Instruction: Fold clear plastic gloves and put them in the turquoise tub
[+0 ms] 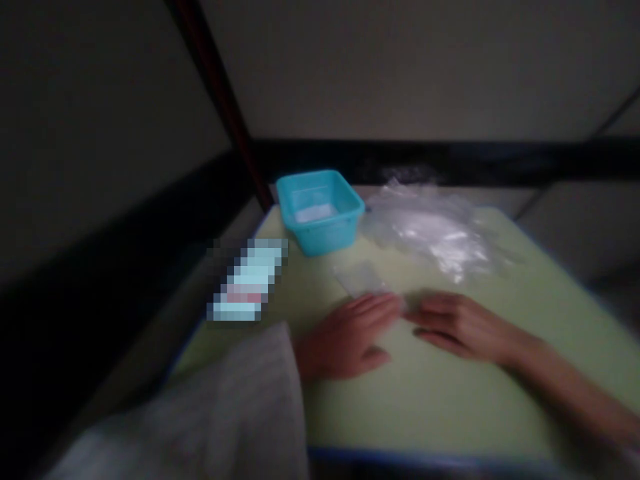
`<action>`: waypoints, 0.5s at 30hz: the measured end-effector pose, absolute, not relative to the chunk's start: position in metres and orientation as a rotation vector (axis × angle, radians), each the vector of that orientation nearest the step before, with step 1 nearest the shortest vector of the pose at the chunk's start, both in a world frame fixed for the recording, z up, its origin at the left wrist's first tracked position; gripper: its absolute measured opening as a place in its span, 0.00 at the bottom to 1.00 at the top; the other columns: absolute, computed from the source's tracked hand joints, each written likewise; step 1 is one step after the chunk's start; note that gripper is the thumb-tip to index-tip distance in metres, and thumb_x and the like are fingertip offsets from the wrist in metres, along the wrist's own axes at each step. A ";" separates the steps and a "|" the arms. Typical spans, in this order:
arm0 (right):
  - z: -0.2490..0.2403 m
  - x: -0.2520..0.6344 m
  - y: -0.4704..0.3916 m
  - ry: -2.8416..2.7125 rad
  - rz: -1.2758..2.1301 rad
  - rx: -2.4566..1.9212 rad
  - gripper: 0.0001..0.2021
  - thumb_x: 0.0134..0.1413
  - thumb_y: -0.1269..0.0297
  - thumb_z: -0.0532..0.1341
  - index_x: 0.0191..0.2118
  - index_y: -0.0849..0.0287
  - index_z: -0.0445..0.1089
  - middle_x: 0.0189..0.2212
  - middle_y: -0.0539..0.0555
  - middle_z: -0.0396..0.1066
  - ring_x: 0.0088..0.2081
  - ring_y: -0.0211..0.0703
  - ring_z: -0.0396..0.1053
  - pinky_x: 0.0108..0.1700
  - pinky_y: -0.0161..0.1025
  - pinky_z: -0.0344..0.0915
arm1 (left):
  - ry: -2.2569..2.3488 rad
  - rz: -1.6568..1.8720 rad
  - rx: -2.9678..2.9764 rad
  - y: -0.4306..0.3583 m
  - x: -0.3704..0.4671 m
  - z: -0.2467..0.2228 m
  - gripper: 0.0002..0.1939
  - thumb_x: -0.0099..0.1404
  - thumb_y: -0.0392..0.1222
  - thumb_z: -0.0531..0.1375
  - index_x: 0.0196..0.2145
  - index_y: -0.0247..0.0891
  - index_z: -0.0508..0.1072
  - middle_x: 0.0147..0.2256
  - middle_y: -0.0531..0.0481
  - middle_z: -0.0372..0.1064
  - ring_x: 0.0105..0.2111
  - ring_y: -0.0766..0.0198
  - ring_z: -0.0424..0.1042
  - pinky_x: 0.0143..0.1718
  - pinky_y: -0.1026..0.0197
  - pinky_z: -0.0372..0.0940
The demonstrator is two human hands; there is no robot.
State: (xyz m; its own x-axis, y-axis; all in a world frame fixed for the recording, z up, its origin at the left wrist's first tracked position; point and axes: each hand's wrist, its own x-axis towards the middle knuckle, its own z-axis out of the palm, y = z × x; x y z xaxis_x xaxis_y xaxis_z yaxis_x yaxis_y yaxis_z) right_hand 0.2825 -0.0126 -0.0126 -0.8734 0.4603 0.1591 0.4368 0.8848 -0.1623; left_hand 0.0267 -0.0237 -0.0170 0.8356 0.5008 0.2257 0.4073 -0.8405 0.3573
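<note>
Packet (361,275), small, flat and see-through, lies on the pale green table (380,413) in front of the basket (327,237), its near edge meeting the fingers of the left hand (347,337). That hand is palm down, fingers straight and side by side, thumb spread away, so it closes around nothing; blur hides whether it presses the film or only rests against it. The right hand (463,323) lies low with its fingers pointing at the left fingertips, thumb side nearest the wearer; whether it pinches a corner of the film I cannot tell. Handling this well probably means light, even pressure from the flat left fingers, since thin plastic is likely to slide or crease if pushed from one edge. The right fingertips would best work just beside the left ones, smoothing outward rather than dragging. Drawing the packet slightly nearer would give both hands more room and separate it from the loose heap of clear plastic (435,227) beyond. The loose sleeve (225,407) on the left arm should be held clear of the film.
</note>
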 end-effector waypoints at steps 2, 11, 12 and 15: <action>-0.012 0.281 -0.012 -2.883 0.146 -0.667 0.18 0.64 0.60 0.50 0.53 0.62 0.68 0.31 0.57 0.69 0.34 0.45 0.67 0.37 0.43 0.64 | 0.667 0.342 2.698 -0.022 0.027 -0.019 0.35 0.62 0.47 0.57 0.62 0.29 0.52 0.64 0.37 0.47 0.65 0.54 0.45 0.64 0.51 0.44; -0.005 0.283 -0.011 -2.880 0.221 -0.756 0.17 0.64 0.60 0.51 0.48 0.64 0.71 0.36 0.61 0.74 0.38 0.47 0.70 0.41 0.44 0.66 | 0.599 0.232 2.690 -0.018 0.023 -0.021 0.38 0.65 0.55 0.53 0.64 0.31 0.47 0.65 0.38 0.40 0.66 0.54 0.39 0.66 0.51 0.37; -0.005 0.283 -0.011 -2.876 0.239 -0.764 0.17 0.64 0.60 0.51 0.48 0.63 0.71 0.36 0.61 0.74 0.38 0.47 0.70 0.41 0.44 0.66 | 0.594 0.232 2.693 -0.019 0.023 -0.021 0.38 0.65 0.55 0.53 0.65 0.30 0.47 0.65 0.38 0.40 0.66 0.54 0.39 0.66 0.51 0.37; -0.002 0.281 -0.011 -2.875 0.301 -0.783 0.16 0.64 0.61 0.51 0.46 0.63 0.72 0.37 0.61 0.74 0.39 0.48 0.71 0.42 0.45 0.66 | 0.591 0.235 2.696 -0.019 0.023 -0.021 0.38 0.65 0.55 0.53 0.65 0.31 0.47 0.65 0.38 0.41 0.66 0.54 0.40 0.66 0.51 0.37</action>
